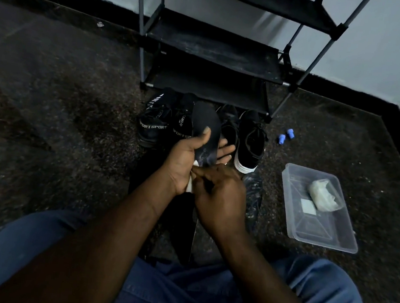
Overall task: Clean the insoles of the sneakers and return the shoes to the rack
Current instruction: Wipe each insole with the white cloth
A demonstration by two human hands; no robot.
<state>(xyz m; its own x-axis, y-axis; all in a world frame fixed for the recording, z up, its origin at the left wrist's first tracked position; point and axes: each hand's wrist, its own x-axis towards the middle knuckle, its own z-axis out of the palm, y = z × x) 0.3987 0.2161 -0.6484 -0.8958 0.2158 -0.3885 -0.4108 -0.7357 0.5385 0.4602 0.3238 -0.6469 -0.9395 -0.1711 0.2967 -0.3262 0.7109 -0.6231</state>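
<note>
Head view shows the left hand [183, 159] holding a dark insole [206, 120] upright over the shoes, thumb pressed flat on its face and fingers [227, 150] spread behind it as backing. The right hand [219, 196] has its fingers curled, pinching a white wipe [189, 185] against the heel end. To do this well, I'd judge the backing fingers should sit right behind the spot being rubbed, since the insole looks thin, foam-like and bendy. Short firm strokes from heel to toe should suit its matte, curved surface, which shows a pale smear near the heel.

Two black sneaker pairs stand on the speckled floor just before the rack [212, 53]: the lettered knit pair [155, 125] and the white-soled pair [249, 141]. The rack's dusty fabric shelves on metal poles hold nothing visible. A clear plastic tub [317, 239] to the right holds a crinkled translucent packet [323, 194]
</note>
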